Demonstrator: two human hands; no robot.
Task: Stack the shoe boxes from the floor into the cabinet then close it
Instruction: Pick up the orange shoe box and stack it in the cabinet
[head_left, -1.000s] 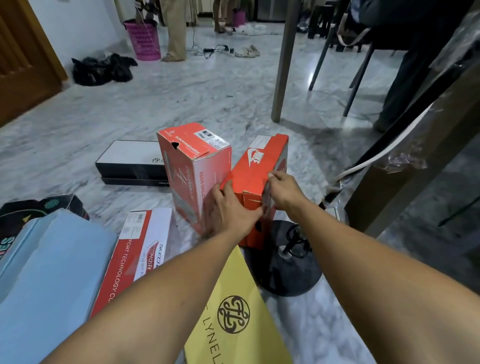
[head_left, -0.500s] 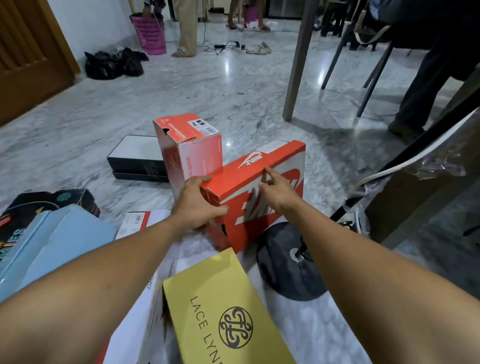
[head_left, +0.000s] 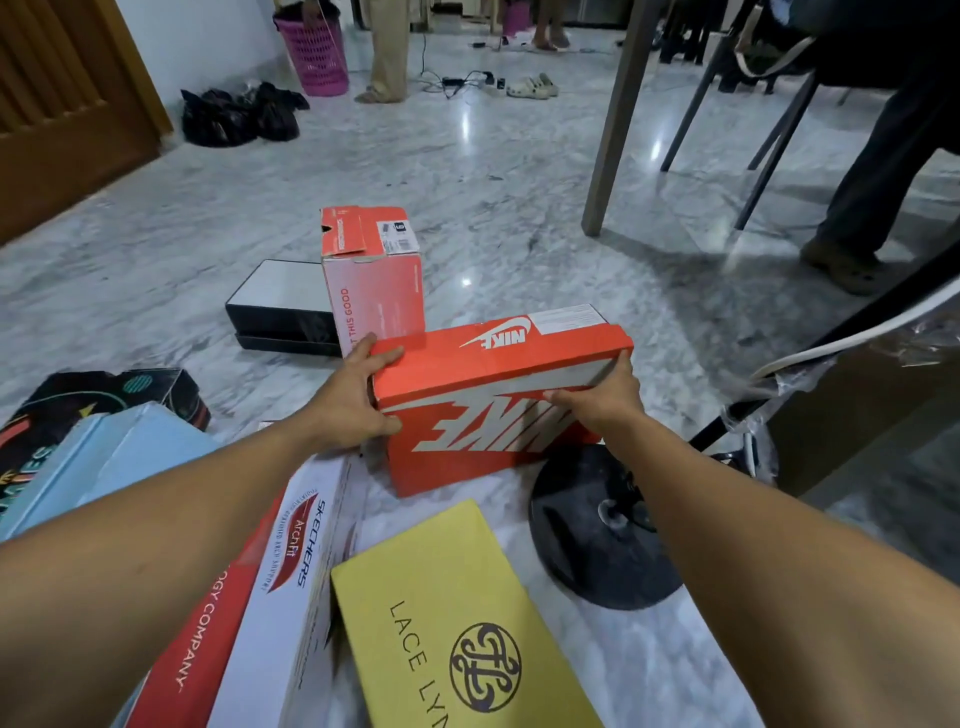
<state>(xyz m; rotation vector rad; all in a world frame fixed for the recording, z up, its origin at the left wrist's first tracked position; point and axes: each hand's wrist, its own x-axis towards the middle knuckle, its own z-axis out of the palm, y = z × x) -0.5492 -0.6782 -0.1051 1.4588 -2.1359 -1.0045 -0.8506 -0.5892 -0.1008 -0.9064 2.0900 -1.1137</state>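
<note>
An orange Nike shoe box (head_left: 498, 410) lies lengthwise across the marble floor in front of me. My left hand (head_left: 353, 400) grips its left end, thumb on top. My right hand (head_left: 608, 395) grips its right end at the lid edge. Behind it a red and pink shoe box (head_left: 371, 280) stands on end, and a black and white box (head_left: 283, 306) lies flat further left. Nearer to me lie a yellow Lace Lynel box (head_left: 452, 613), a red and white Skechers box (head_left: 260, 613), a light blue box (head_left: 98, 467) and a dark patterned box (head_left: 93, 395).
A round black stand base (head_left: 597, 530) sits on the floor right of the yellow box. A plastic-wrapped wooden piece (head_left: 852, 410) leans at right. A table leg (head_left: 613, 119), chair legs, a person's legs (head_left: 872, 156), black bags (head_left: 234, 117) and a pink basket (head_left: 317, 52) stand further back.
The Nike box has swung from end-on to lying sideways before me. My hands have shifted out to its two ends. My view has moved closer and lower.
</note>
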